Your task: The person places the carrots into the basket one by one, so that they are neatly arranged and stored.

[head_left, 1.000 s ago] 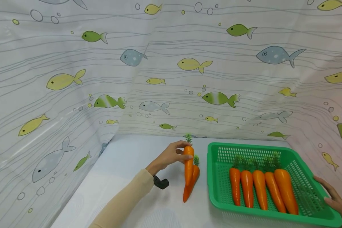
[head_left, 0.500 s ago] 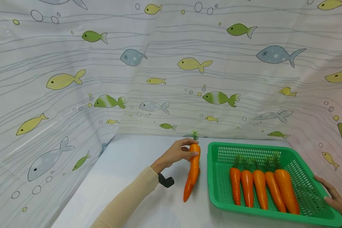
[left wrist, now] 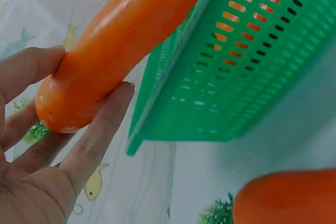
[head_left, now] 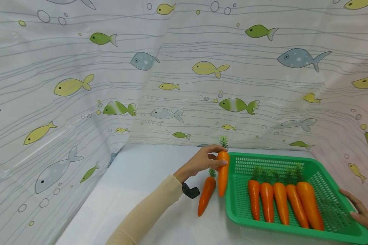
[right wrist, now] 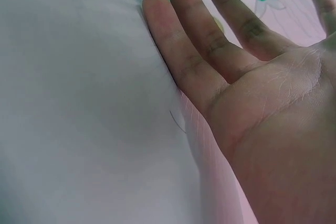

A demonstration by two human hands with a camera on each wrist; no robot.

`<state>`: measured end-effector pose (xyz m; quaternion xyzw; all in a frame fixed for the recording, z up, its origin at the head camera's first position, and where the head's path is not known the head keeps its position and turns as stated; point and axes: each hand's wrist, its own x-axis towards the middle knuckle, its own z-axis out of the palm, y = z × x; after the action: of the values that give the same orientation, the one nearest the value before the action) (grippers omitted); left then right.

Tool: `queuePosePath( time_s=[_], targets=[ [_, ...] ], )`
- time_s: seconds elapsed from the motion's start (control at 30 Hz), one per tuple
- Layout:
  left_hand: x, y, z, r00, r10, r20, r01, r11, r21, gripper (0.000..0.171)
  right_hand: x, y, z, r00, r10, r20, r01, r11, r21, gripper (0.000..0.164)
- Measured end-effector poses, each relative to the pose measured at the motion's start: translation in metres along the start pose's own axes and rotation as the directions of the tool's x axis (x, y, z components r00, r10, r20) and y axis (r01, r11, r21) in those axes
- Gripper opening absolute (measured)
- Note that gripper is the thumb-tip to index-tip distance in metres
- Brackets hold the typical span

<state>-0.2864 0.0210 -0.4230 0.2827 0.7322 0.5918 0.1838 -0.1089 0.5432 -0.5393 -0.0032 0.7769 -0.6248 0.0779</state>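
Observation:
My left hand (head_left: 202, 160) holds an orange carrot (head_left: 223, 175) near its thick top, thumb and fingers on either side, its tip pointing down. In the head view this carrot overlaps the left rim of the green basket (head_left: 229, 204). The left wrist view shows the held carrot (left wrist: 115, 45) beside the basket's slotted wall (left wrist: 247, 40). A second carrot (head_left: 207, 195) lies on the table, left of the basket. My right hand (head_left: 360, 212) rests at the basket's right side; in the right wrist view its fingers (right wrist: 194, 45) are fairly straight, with tips right at the green plastic.
Inside the basket, several carrots (head_left: 280, 202) lie side by side with their green tops toward the back. The white table (head_left: 159, 163) meets a fish-patterned curtain (head_left: 184, 102) at the back and sides.
My left hand has carried the carrot rightward, from over the carrot on the table to the basket's left rim. The right hand and the basket have stayed in place.

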Motion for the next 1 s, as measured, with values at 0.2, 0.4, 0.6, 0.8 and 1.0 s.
queuePosePath(
  time_s=[0.2, 0.4, 0.6, 0.8, 1.0],
  targets=[
    [0.009, 0.005, 0.012, 0.999, 0.018, 0.039, -0.017, 1.0, -0.013, 0.048, 0.002, 0.011, -0.003, 0.99, -0.124, 0.072, 0.126, 0.992, -0.019, 0.061],
    [0.017, 0.008, 0.022, 0.999, 0.006, 0.053, -0.004, 0.999, -0.04, 0.045, 0.003, 0.015, -0.007, 0.981, -0.168, 0.094, 0.174, 0.983, -0.058, 0.064],
    [0.028, 0.011, 0.037, 0.996, 0.019, 0.088, -0.011, 0.995, -0.1, 0.045, 0.001, 0.014, -0.006, 0.987, -0.136, 0.086, 0.138, 0.99, -0.017, 0.062],
    [0.038, 0.013, 0.05, 0.994, 0.006, 0.111, 0.007, 0.993, -0.114, 0.047, 0.002, 0.011, -0.006, 0.984, -0.147, 0.103, 0.153, 0.987, -0.057, 0.062],
    [0.048, 0.02, 0.062, 0.995, 0.035, 0.095, -0.025, 0.995, -0.099, 0.04, 0.003, 0.01, -0.006, 0.973, -0.203, 0.108, 0.211, 0.975, -0.069, 0.065]
  ],
)
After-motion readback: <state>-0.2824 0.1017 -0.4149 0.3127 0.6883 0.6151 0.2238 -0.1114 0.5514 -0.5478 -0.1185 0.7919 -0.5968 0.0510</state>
